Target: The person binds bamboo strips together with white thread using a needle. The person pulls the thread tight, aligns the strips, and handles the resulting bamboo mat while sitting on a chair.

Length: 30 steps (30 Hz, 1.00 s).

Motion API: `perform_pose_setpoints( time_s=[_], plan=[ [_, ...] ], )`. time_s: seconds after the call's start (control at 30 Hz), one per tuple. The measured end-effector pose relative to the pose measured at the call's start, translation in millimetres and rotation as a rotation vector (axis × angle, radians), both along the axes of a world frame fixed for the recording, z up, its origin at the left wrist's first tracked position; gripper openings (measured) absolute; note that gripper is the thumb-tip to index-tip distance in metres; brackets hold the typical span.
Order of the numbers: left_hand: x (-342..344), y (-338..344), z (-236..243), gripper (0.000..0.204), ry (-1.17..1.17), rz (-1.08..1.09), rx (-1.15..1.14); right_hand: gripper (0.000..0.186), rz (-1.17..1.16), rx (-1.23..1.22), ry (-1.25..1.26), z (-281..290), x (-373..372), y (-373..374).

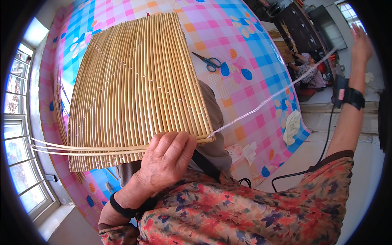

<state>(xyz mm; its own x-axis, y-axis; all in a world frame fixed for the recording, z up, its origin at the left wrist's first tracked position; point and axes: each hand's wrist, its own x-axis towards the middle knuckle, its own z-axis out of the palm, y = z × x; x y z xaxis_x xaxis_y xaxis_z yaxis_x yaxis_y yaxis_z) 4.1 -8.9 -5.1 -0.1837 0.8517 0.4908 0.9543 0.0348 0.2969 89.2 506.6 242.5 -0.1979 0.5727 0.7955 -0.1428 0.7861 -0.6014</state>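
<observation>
On my lap lies a mat of yellow reeds [134, 85], its straight stalks stitched side by side with white thread. My left hand [165, 157] is wrapped over the near edge of the mat, close to its right corner. Loose reeds [90, 150] lie along that edge under my fingers, their ends sticking out past the left side. From the right corner a white cord [267, 100] stretches up to the right. My right hand [361, 45] is raised far out there, fingers closed at the cord's far end; the grip itself is small and blurred.
Scissors with dark handles [212, 64] lie on the checked, flowered sheet [220, 24] beyond the mat. A crumpled pale cloth [292, 127] rests near the sheet's right edge. Another person [306, 69] sits at the far right by a dark cabinet [300, 30]. Windows [20, 134] line the left.
</observation>
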Motion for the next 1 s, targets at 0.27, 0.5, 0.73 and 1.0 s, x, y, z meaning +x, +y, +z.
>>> perform_pose_setpoints(
  time_s=[0.27, 0.5, 0.73, 1.0],
  plan=[
    [1, -2, -4, 0.043, 0.012, 0.021, -0.022, 0.018, 0.875, 0.130, -1.073, -134, -31, -239],
    [1, 1, 1, 0.044, 0.020, 0.026, -0.004, 0.015, 1.081, 0.078, -1.306, -163, -4, -275],
    [1, -1, 2, 0.043, -0.015, 0.009, -0.020, 0.016, 1.101, 0.174, -1.366, -166, -3, -274],
    [1, -1, 1, 0.042, 0.007, 0.005, -0.015, 0.017, 1.116, 0.244, -1.401, -160, -7, -274]
  ],
)
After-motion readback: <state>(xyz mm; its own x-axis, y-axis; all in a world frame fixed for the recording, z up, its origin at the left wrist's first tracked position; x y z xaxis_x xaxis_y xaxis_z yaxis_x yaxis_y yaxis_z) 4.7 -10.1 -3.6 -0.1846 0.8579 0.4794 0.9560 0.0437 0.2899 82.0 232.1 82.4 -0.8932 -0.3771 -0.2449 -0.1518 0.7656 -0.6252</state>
